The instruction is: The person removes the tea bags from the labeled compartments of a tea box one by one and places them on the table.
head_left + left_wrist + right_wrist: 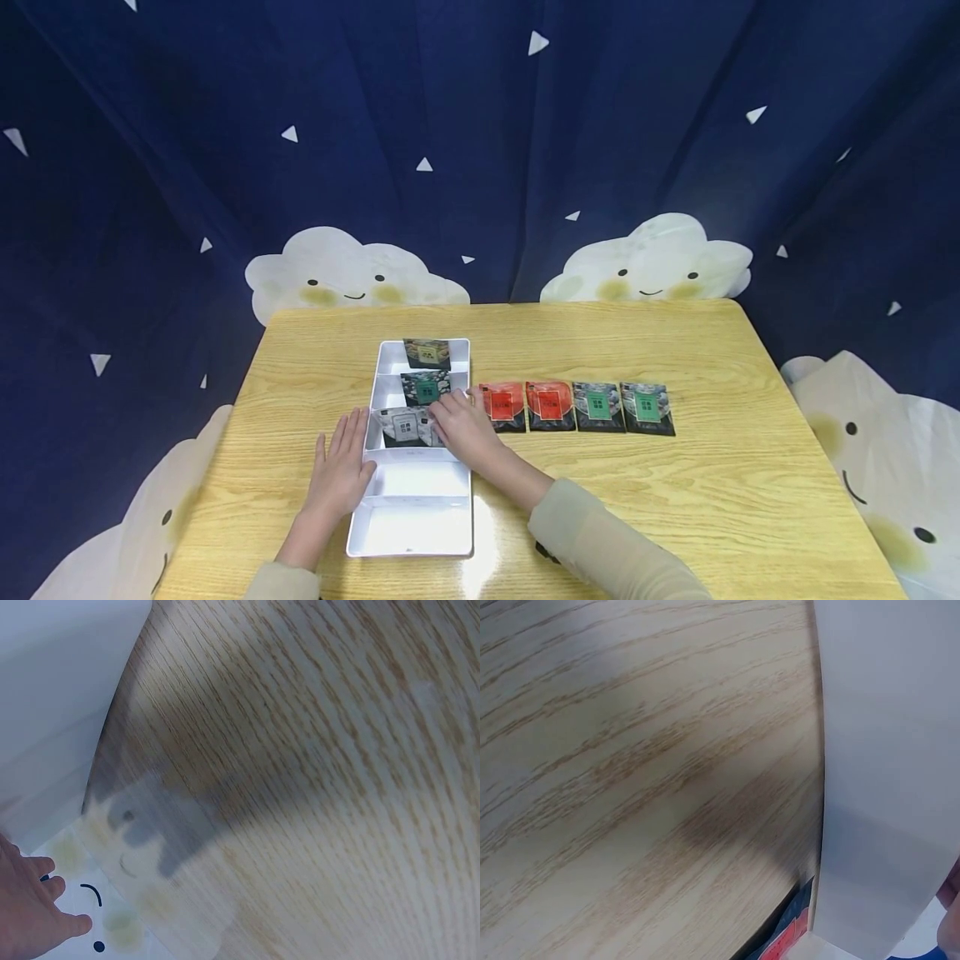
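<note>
Across the lower half of the head view lies a wood-grain table (pixel 750 500); on it, left of centre, sits a white divided tray (pixel 410 529). A sideways push from either hand could, I judge, slide the tray, since nothing seen fastens it; the left hand (pixel 339 471), fingers straight along its left wall and gripping nothing, may steady it. The right hand (pixel 468 429) has its fingers on the right part of a silver-grey sachet (pixel 403 427) in the middle compartment; whether they pinch or only press, I cannot tell. If they dragged on the limp foil, the sachet could crease or ride over a divider. In the two compartments above, a dark-green sachet (pixel 423 387) and a brown-and-gold sachet (pixel 427 354) lean and might slump if the tray were jolted. The nearer red sachet (pixel 504 406), just beside the tray's right wall, could be nudged by the wrist.

Both forearms are cut off at the bottom edge. The right hand hides the grey sachet's right end, so a second packet beneath cannot be ruled out. Both wrist views show mostly tabletop and tray wall, and the sachets' small print is unreadable.
</note>
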